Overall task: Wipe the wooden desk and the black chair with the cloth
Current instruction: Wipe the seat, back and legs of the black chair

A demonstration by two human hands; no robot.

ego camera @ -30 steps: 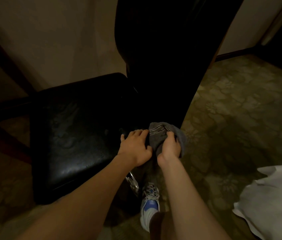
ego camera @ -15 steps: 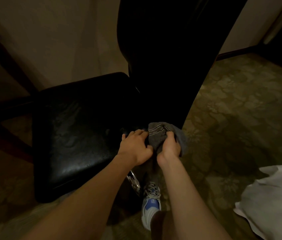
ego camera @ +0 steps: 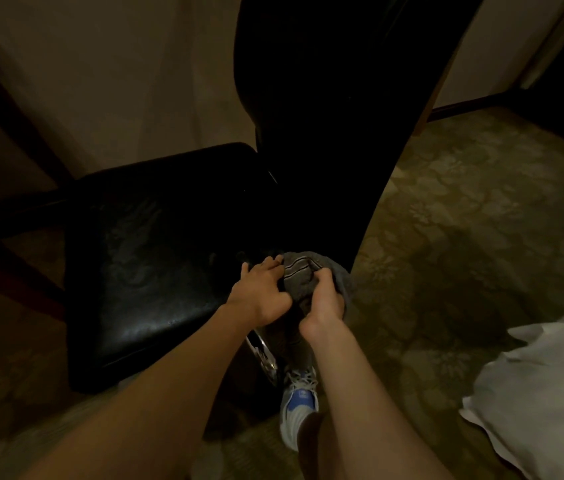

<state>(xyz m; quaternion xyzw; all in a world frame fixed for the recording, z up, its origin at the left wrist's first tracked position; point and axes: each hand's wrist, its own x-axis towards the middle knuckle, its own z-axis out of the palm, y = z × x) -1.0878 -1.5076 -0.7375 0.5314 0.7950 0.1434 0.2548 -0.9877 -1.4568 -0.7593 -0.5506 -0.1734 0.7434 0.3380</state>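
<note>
My right hand [ego camera: 325,303] pinches the bunched grey cloth [ego camera: 303,278] against the chair's [ego camera: 156,258] backrest base; my left hand [ego camera: 259,296] also closes on it. Risk: the slack, ribbed cloth could slip off the glossy, creased black seat. The table is not in view.

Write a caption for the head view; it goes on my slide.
Both hands, left and right, bunch a cloth against the chair.

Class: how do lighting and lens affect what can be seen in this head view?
Head view: dim; chair back is near-featureless black, seat shows faint sheen; wide-angle bends the edges; both hands grip the cloth, readable.
</note>
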